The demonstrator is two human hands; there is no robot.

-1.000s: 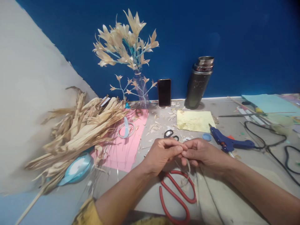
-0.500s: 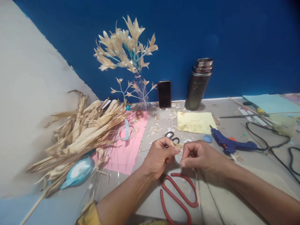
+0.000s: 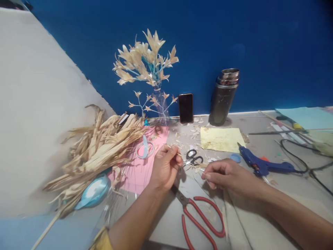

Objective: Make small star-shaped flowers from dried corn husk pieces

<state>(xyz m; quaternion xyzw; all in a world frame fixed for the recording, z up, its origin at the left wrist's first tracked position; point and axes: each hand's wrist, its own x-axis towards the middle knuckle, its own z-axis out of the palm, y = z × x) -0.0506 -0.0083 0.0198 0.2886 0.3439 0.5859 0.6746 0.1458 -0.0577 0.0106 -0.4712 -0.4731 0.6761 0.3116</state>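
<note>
My left hand [image 3: 166, 166] is raised over the table with thumb and fingers pinched. A tiny pale bit shows at its fingertips, too small to name. To its right, my right hand [image 3: 223, 173] is closed in a pinch on a thin wire-like strand, mostly hidden by the fingers. Black-handled scissors [image 3: 192, 158] lie open just beyond and between the hands. Large red-handled scissors [image 3: 200, 218] rest on the table below them, blades partly under my left forearm. Pale husk scraps are scattered behind the hands.
Dried corn husks [image 3: 104, 156] are piled left, beside a blue ribbon roll [image 3: 93, 191] and pink paper [image 3: 161, 139]. Husk flowers [image 3: 145, 62] stand in a bottle near a phone [image 3: 186, 107] and a flask [image 3: 224, 99]. A blue glue gun [image 3: 262, 165] with its cord lies right.
My hands have moved apart: the left went up and left, while the right stayed low. The black scissors between them show more fully. The view has shifted slightly.
</note>
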